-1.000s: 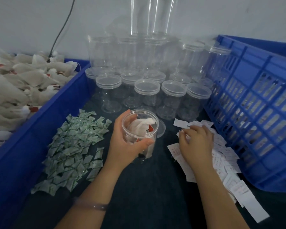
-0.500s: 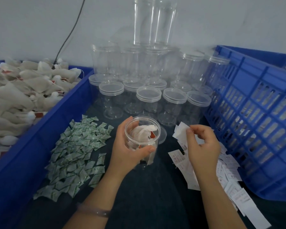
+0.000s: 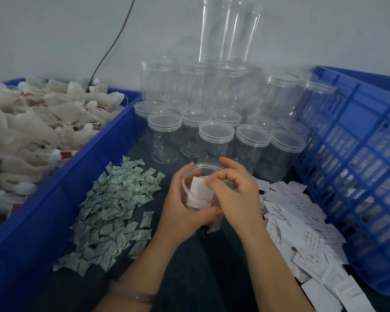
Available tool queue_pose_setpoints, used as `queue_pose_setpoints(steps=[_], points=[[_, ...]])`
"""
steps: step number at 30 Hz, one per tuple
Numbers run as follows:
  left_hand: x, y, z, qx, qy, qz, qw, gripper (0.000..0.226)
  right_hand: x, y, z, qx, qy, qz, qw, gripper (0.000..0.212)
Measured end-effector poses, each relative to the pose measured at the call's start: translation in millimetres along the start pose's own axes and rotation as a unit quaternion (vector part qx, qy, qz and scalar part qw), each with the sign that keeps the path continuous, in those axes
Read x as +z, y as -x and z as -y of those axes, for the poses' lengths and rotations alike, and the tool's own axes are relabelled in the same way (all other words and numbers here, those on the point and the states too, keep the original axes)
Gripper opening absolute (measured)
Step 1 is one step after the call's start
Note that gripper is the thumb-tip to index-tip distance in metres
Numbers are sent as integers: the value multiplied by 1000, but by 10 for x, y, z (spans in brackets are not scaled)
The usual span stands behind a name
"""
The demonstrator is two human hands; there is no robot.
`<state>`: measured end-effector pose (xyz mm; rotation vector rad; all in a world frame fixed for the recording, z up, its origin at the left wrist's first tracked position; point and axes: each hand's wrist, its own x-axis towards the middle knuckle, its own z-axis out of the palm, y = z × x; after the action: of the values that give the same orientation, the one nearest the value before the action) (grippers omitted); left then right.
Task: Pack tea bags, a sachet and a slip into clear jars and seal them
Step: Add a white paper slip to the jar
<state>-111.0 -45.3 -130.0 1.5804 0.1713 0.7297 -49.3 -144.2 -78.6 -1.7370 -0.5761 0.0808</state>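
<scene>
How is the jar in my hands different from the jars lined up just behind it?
The held jar has no lid; the front-row jars wear clear lids. The held jar contains a white slip; the front-row jars look empty. The left hand holds the held jar tilted toward the camera, while the front-row jars stand upright. Both are clear plastic cylinders.

Slip (image 3: 199, 190) inside hand-held jar (image 3: 195, 176)
</scene>
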Motion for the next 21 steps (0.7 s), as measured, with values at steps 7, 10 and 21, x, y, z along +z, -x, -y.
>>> queue_pose_setpoints(steps=[7,10,21], points=[[-2,8,-20,6,-9,2,1000,91,-74,-34,-253,-16,-54,-122,991,17],[7,26,-37,10,-13,2,1000,89,-120,-86,-531,76,216,-40,973,44],[-70,59,-41,23,-46,-21,998,100,-51,-85,-702,30,217,-24,975,73]])
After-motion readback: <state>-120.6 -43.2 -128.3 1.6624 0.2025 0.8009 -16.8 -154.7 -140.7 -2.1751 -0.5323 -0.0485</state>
